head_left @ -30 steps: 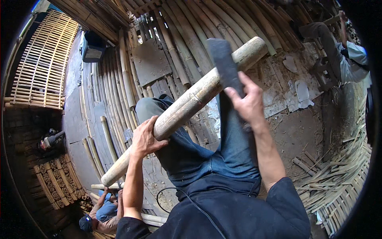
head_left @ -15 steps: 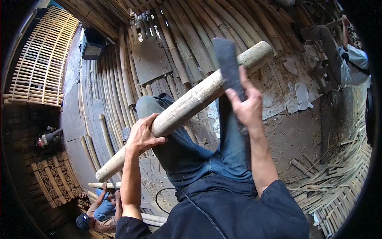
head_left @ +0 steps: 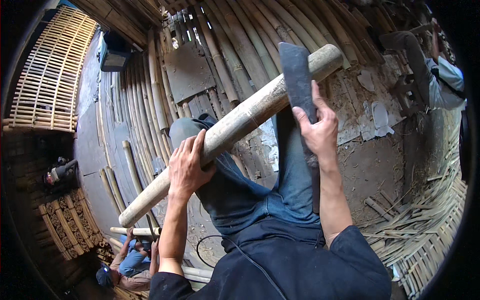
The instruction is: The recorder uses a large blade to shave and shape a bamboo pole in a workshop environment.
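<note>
Bamboo pole [head_left: 235,127] across the lap, tip now nearer 2 o'clock than before. Left hand [head_left: 187,167] clenched around its middle; right hand [head_left: 317,130] grasping cleaver [head_left: 299,85], blade flat on the pole's far end, apparently mid-reposition.

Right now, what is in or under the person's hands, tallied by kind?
Thick pale bamboo pole, under the left hand: 1
Dark flat-bladed chopping knife, gripped in the right hand: 1
Hands: 2
Total: 4
</note>
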{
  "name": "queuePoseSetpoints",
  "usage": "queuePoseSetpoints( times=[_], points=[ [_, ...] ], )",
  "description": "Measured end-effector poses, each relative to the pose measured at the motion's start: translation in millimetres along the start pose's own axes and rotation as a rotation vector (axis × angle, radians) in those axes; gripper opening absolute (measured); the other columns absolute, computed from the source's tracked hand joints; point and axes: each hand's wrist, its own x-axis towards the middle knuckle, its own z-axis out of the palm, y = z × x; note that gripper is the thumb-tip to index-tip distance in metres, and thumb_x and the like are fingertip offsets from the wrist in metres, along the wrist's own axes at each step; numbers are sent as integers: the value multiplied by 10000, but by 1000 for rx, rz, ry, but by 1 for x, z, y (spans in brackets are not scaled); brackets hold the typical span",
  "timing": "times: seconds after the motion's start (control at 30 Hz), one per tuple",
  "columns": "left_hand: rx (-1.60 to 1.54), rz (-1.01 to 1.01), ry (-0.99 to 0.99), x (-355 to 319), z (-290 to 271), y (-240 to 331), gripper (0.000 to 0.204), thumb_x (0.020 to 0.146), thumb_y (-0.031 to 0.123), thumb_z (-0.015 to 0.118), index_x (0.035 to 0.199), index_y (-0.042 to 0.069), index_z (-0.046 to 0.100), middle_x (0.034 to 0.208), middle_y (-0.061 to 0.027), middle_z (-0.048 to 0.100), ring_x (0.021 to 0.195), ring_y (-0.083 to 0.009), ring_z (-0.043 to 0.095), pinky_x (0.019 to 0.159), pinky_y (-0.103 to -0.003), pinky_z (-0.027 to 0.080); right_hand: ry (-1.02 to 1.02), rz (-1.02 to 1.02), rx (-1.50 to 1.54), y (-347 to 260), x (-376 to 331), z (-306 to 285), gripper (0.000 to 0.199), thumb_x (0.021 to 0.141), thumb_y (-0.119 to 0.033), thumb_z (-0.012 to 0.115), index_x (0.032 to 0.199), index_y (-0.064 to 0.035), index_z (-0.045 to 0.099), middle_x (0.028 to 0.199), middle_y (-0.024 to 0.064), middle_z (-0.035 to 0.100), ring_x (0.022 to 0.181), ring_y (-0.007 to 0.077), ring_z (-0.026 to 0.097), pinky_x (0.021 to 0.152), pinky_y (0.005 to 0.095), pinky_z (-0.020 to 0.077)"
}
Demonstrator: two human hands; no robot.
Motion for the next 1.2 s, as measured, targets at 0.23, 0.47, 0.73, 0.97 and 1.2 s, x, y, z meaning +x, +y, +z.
queuePoseSetpoints(
  times=[0.23, 0.47, 0.73, 0.97, 1.2],
  points=[
    [-6, 93, 127, 0, 14, -20, 773, 764, 293, 937, 1427, 54, 619, 1260, -168, 719, 1098, -371, 729, 925, -458, 604, -425, -266, 39, -38, -61, 72, 802, 901, -234, 814, 1621, -314, 468, 807, 230, 753, 657, 353, 752, 728, 451, 637],
    [-91, 145, 22, 12, -2, -28, 754, 750, 260, 948, 1403, 46, 637, 1260, -188, 736, 1129, -370, 729, 963, -468, 597, 35, 50, 70, -9, 3, -1, 736, 940, -181, 807, 1605, -156, 491, 1144, 191, 800, 904, 290, 802, 826, 373, 665],
    [-279, 71, -160, 29, -2, -42, 774, 725, 285, 955, 1396, 51, 649, 1227, -198, 747, 1141, -376, 727, 1002, -450, 572, -374, -287, 92, -33, -57, 79, 770, 897, -228, 823, 1600, -224, 510, 791, 262, 730, 660, 385, 745, 731, 449, 628],
    [-412, 132, -203, 43, -14, -38, 677, 740, 211, 896, 1339, -7, 667, 1108, -225, 756, 1019, -385, 750, 956, -444, 564, -2, -108, 120, -13, -11, 21, 763, 948, -207, 804, 1627, -207, 456, 1103, 201, 801, 884, 262, 805, 770, 352, 679],
    [-495, 111, -274, 52, -11, -42, 674, 740, 238, 907, 1322, -15, 679, 1105, -234, 761, 1035, -359, 757, 947, -427, 569, -237, -247, 22, -21, -39, 63, 809, 922, -225, 817, 1637, -185, 442, 827, 207, 780, 669, 313, 761, 690, 426, 647]
  ],
)
